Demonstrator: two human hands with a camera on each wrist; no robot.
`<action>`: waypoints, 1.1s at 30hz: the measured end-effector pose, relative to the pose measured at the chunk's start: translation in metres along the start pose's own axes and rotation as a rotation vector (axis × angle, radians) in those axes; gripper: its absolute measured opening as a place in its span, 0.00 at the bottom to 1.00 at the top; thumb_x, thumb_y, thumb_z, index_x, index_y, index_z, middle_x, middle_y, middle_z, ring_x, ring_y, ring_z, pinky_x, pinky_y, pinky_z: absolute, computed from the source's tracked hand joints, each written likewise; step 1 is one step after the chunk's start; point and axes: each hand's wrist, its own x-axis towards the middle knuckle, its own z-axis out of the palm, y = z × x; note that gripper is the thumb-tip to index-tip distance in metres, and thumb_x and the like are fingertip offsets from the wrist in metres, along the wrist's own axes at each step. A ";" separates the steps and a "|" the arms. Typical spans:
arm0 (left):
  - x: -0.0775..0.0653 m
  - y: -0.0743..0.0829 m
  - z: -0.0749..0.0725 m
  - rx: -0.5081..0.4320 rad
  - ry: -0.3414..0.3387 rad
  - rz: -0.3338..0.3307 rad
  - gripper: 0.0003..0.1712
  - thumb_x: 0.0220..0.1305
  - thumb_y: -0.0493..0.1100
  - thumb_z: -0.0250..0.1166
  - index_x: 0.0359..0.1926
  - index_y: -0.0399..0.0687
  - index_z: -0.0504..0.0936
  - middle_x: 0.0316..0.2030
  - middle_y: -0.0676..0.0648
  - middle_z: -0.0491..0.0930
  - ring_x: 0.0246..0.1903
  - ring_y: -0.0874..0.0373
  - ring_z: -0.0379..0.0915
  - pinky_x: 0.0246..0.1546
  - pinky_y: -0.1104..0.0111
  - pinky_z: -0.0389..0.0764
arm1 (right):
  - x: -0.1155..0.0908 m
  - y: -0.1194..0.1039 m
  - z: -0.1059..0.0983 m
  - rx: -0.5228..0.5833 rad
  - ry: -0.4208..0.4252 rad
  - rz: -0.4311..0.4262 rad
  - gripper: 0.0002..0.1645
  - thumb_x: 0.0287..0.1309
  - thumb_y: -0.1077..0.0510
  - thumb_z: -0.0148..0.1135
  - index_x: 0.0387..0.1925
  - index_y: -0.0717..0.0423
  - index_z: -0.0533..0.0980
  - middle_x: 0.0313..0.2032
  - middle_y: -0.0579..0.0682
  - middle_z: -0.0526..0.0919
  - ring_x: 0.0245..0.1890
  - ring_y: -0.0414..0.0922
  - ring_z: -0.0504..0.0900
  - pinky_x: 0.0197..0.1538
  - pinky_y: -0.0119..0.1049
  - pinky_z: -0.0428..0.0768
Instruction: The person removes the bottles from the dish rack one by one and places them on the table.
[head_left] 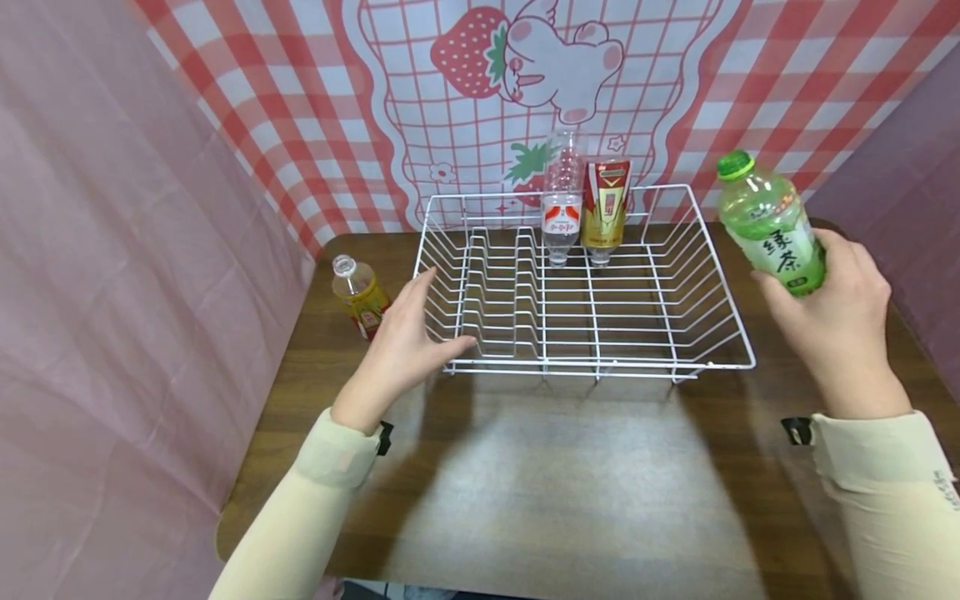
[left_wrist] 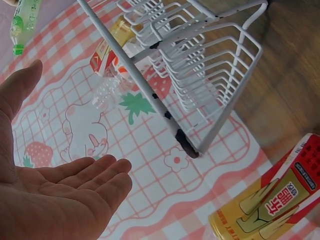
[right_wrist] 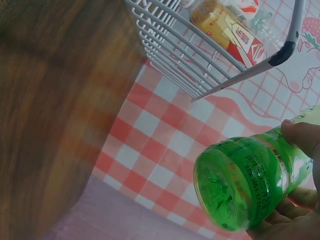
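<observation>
While the right hand [head_left: 846, 312] grips a green bottle [head_left: 772, 225] (partly hidden), the left hand [head_left: 397, 343] is spread near the rack [head_left: 637, 364].

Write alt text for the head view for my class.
A person's right hand holds a green bottle right of a white wire rack. At the rack's back, a clear bottle and a red-and-gold bottle stand neck-down; the empty left hand is by the rack's left end, near another bottle.
</observation>
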 end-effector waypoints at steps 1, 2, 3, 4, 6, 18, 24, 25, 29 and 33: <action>0.000 -0.001 0.000 -0.001 0.002 -0.005 0.63 0.50 0.54 0.82 0.77 0.37 0.56 0.74 0.37 0.59 0.72 0.44 0.56 0.71 0.53 0.59 | 0.000 0.000 0.000 -0.001 0.000 0.001 0.37 0.47 0.63 0.77 0.59 0.71 0.74 0.45 0.74 0.77 0.45 0.71 0.72 0.48 0.69 0.64; -0.001 -0.001 0.000 -0.004 0.003 -0.011 0.63 0.50 0.54 0.82 0.77 0.37 0.56 0.74 0.37 0.60 0.71 0.44 0.56 0.70 0.52 0.60 | 0.000 0.000 0.000 -0.002 0.000 0.004 0.37 0.47 0.63 0.77 0.59 0.71 0.74 0.45 0.74 0.77 0.45 0.71 0.72 0.48 0.69 0.64; -0.001 -0.002 0.000 -0.003 0.002 -0.016 0.63 0.50 0.54 0.82 0.77 0.37 0.56 0.74 0.37 0.60 0.71 0.44 0.56 0.70 0.52 0.60 | -0.001 -0.001 0.000 -0.003 0.000 0.007 0.37 0.48 0.63 0.77 0.59 0.71 0.74 0.45 0.75 0.77 0.45 0.71 0.72 0.48 0.69 0.64; -0.001 -0.003 0.000 -0.006 -0.001 -0.020 0.63 0.50 0.54 0.82 0.77 0.37 0.56 0.74 0.37 0.59 0.71 0.44 0.56 0.70 0.52 0.60 | -0.001 -0.001 -0.001 -0.003 -0.001 0.009 0.36 0.48 0.62 0.77 0.59 0.71 0.74 0.45 0.75 0.77 0.45 0.71 0.72 0.48 0.69 0.64; -0.002 -0.005 0.000 -0.008 -0.005 -0.027 0.63 0.50 0.55 0.82 0.77 0.37 0.55 0.74 0.36 0.59 0.72 0.44 0.56 0.70 0.52 0.60 | -0.001 -0.002 -0.001 -0.002 -0.002 0.015 0.36 0.48 0.62 0.77 0.59 0.71 0.74 0.45 0.75 0.77 0.45 0.71 0.72 0.48 0.69 0.64; -0.007 -0.015 -0.001 -0.009 -0.013 -0.037 0.64 0.51 0.54 0.82 0.78 0.35 0.54 0.74 0.35 0.57 0.72 0.42 0.54 0.72 0.52 0.57 | 0.000 0.004 0.000 -0.002 0.011 0.019 0.36 0.48 0.61 0.77 0.57 0.71 0.74 0.45 0.74 0.78 0.45 0.71 0.72 0.48 0.69 0.64; -0.007 -0.019 -0.001 -0.003 -0.009 -0.040 0.65 0.50 0.54 0.82 0.77 0.34 0.54 0.74 0.34 0.58 0.72 0.42 0.55 0.72 0.52 0.57 | 0.000 0.007 0.002 -0.012 0.010 0.031 0.35 0.49 0.61 0.76 0.57 0.71 0.74 0.45 0.74 0.78 0.46 0.70 0.73 0.49 0.68 0.64; -0.007 -0.020 -0.001 -0.003 -0.008 -0.041 0.64 0.50 0.54 0.82 0.77 0.34 0.53 0.74 0.34 0.58 0.72 0.42 0.55 0.71 0.52 0.57 | 0.000 0.007 0.002 -0.013 0.010 0.034 0.35 0.49 0.61 0.76 0.58 0.71 0.74 0.45 0.74 0.78 0.46 0.70 0.73 0.49 0.68 0.64; -0.008 -0.022 -0.001 -0.006 -0.015 -0.055 0.65 0.51 0.54 0.82 0.78 0.33 0.52 0.74 0.34 0.57 0.72 0.42 0.54 0.72 0.51 0.56 | 0.000 0.007 0.003 -0.009 0.011 0.041 0.35 0.49 0.60 0.76 0.58 0.71 0.74 0.46 0.74 0.78 0.46 0.70 0.73 0.50 0.68 0.64; -0.009 -0.023 -0.001 -0.013 -0.020 -0.070 0.65 0.51 0.54 0.82 0.78 0.34 0.52 0.75 0.34 0.56 0.72 0.41 0.54 0.72 0.51 0.56 | 0.001 0.007 0.003 -0.005 0.006 0.063 0.36 0.50 0.60 0.76 0.59 0.70 0.74 0.48 0.73 0.78 0.48 0.69 0.73 0.51 0.66 0.64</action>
